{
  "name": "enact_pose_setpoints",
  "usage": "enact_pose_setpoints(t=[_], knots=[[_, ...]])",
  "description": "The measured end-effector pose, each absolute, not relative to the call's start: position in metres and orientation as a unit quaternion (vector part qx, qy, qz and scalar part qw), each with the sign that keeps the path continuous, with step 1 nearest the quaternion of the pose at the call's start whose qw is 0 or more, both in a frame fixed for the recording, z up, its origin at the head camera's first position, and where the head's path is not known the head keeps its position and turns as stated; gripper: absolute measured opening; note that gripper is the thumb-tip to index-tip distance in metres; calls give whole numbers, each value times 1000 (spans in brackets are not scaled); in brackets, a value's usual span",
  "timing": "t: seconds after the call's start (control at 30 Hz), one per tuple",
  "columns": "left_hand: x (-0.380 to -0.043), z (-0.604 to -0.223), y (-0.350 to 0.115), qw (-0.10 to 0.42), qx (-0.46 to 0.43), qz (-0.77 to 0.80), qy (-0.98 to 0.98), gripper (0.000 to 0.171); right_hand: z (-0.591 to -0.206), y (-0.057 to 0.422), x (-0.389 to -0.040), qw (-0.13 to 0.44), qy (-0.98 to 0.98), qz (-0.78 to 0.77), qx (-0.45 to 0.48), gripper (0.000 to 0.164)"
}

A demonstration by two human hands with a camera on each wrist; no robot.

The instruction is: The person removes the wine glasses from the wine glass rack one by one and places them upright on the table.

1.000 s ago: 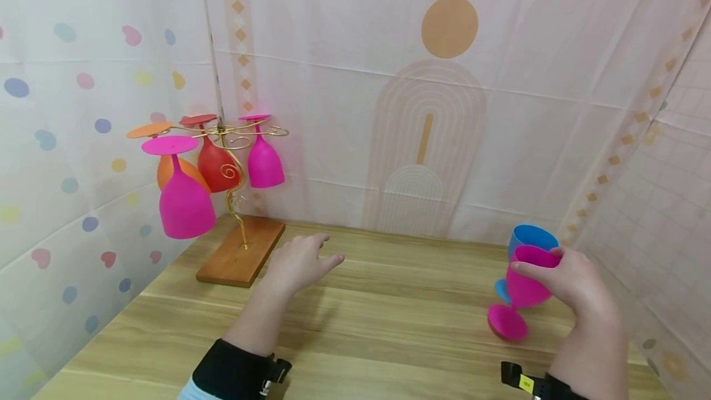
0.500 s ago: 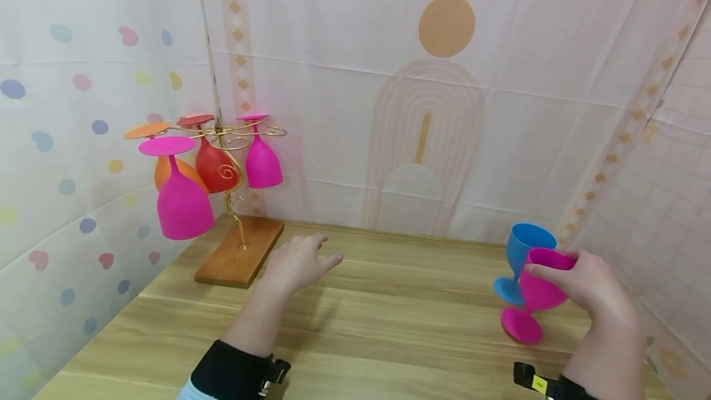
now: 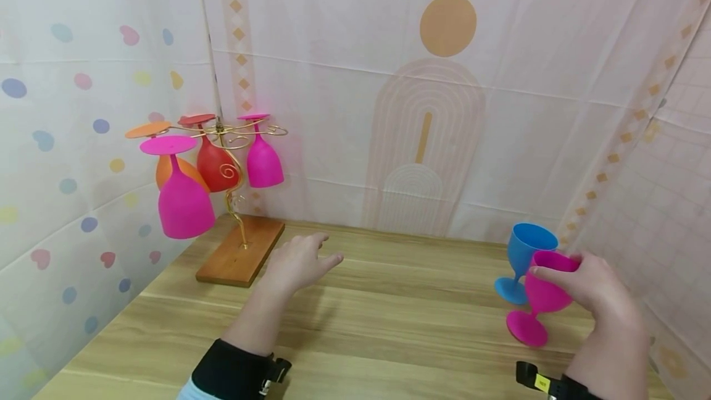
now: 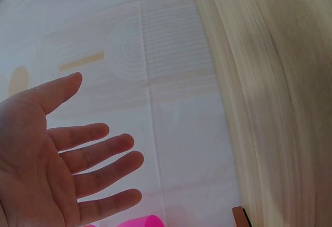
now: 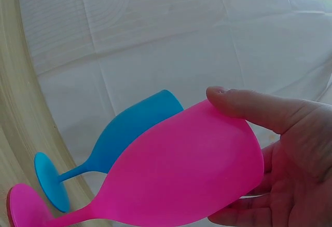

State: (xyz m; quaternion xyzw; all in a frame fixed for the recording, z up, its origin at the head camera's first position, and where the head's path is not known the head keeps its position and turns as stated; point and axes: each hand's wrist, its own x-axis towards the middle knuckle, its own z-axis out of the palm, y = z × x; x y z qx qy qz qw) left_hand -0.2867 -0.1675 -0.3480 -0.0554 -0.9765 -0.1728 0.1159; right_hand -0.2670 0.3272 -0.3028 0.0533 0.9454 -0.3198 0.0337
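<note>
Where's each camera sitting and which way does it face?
Head: on the head, facing forward and down over the wood-grain tabletop; left hand, right hand and forearms show.
Left wrist: on that wrist, facing the fabric backdrop; left hand shows.
Right wrist: on that wrist, facing a magenta goblet; right hand shows.
Head and right wrist share a blue goblet.

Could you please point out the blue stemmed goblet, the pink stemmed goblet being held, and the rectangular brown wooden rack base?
Blue stemmed goblet (image 3: 519,256), head view: outside of the bowl.
Held pink stemmed goblet (image 5: 179,170), right wrist view: side of the bowl.
Rectangular brown wooden rack base (image 3: 230,264), head view: bare top surface.
</note>
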Motion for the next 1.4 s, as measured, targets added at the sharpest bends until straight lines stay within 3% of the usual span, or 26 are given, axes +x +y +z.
enact_pose_setpoints(t=[0.93,1.4], knots=[[-287,-348,-167,115,-60,-171,-977,62,-305,333,-269,27,954,-296,41,119],[-285,-349,-167,111,-56,-179,-976,63,-305,330,-267,36,943,-328,47,131]])
